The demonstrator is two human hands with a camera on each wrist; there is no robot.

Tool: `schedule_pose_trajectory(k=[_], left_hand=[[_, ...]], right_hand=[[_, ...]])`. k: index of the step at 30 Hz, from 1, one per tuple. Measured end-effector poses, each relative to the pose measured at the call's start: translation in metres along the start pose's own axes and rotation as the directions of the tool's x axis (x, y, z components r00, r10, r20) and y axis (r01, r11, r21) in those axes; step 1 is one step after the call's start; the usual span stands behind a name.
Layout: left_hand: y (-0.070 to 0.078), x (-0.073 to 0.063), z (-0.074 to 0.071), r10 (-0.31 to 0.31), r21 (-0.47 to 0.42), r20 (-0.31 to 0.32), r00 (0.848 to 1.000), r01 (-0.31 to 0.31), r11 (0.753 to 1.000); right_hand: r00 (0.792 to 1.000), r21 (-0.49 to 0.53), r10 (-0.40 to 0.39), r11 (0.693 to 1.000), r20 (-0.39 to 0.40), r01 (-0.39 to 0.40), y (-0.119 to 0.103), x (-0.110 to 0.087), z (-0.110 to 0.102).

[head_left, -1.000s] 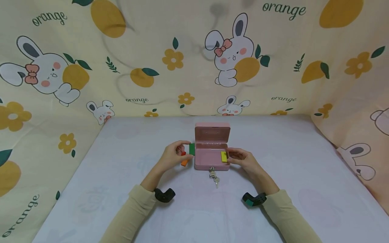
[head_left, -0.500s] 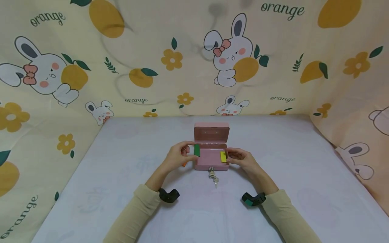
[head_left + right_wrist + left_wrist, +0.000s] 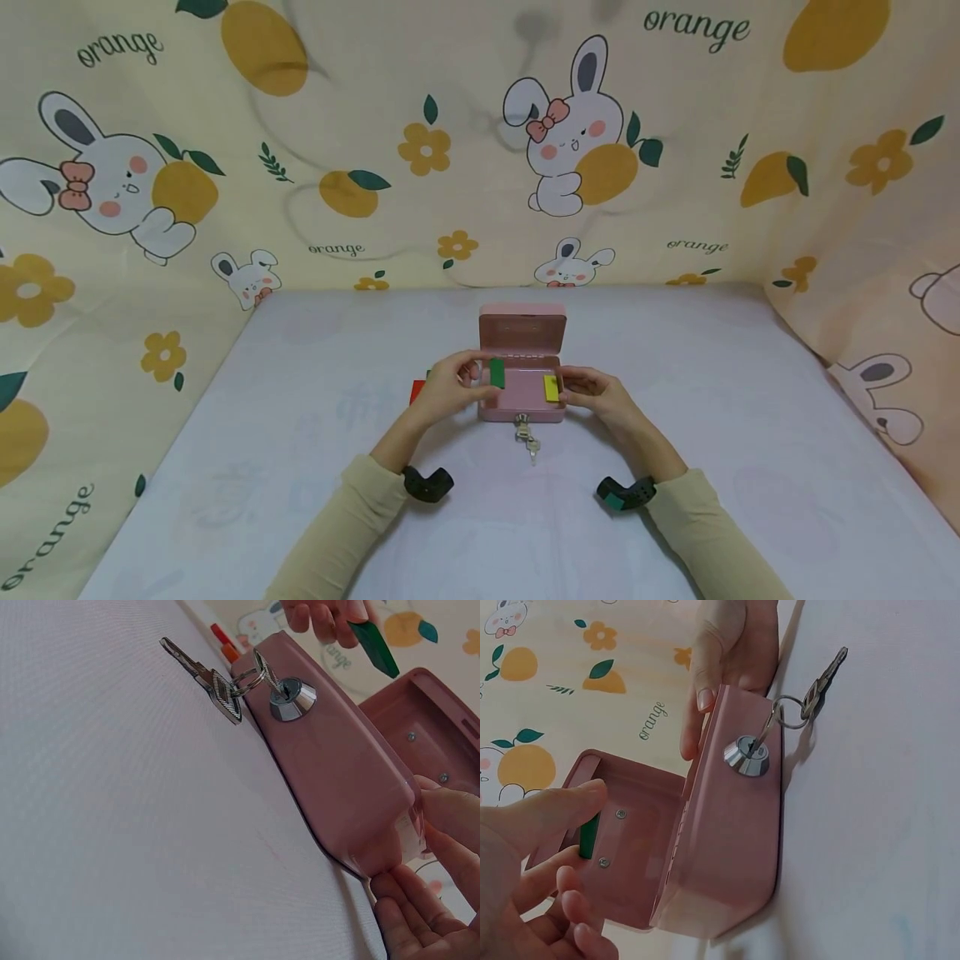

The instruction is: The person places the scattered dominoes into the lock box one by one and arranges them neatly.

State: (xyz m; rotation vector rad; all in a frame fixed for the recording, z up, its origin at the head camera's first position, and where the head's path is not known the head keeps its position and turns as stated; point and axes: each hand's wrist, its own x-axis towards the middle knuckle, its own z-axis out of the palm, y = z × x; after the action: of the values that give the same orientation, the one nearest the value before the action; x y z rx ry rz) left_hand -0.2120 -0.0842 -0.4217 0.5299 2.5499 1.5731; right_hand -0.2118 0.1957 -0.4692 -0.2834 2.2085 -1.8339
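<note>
A pink metal cash box (image 3: 522, 331) stands with its lid up. My left hand (image 3: 444, 392) pinches a green domino-like block (image 3: 497, 373) between thumb and fingers, above the left part of the box. In the left wrist view, the fingers partly cover this green block (image 3: 589, 837). My right hand (image 3: 602, 393) grips the right wall of the box, with its thumb at the rim and its other fingers along the outside. Inside, close to that wall, is a yellow block (image 3: 551, 388). Keys (image 3: 815, 686) on a ring hang from the front lock (image 3: 747, 756).
A red block (image 3: 417, 392) lies left of the box, partly behind my left hand. Beside the box in the right wrist view are a red block (image 3: 220, 634) and an orange block (image 3: 229, 652). A patterned cloth (image 3: 420, 67) rises behind the white table (image 3: 337, 333).
My left hand has moved right, carrying the green block from beside the box to over its left part. The red block now shows behind that hand. My right hand stays put.
</note>
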Motion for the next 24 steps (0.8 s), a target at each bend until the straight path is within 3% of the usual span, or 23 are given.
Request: schedule_pose_trajectory(k=[24], left_hand=[[0.005, 0.008, 0.015, 0.021, -0.010, 0.030, 0.999, -0.021, 1.000]], right_hand=[[0.999, -0.021, 0.046, 0.999, -0.022, -0.047, 0.002, 0.002, 0.000]])
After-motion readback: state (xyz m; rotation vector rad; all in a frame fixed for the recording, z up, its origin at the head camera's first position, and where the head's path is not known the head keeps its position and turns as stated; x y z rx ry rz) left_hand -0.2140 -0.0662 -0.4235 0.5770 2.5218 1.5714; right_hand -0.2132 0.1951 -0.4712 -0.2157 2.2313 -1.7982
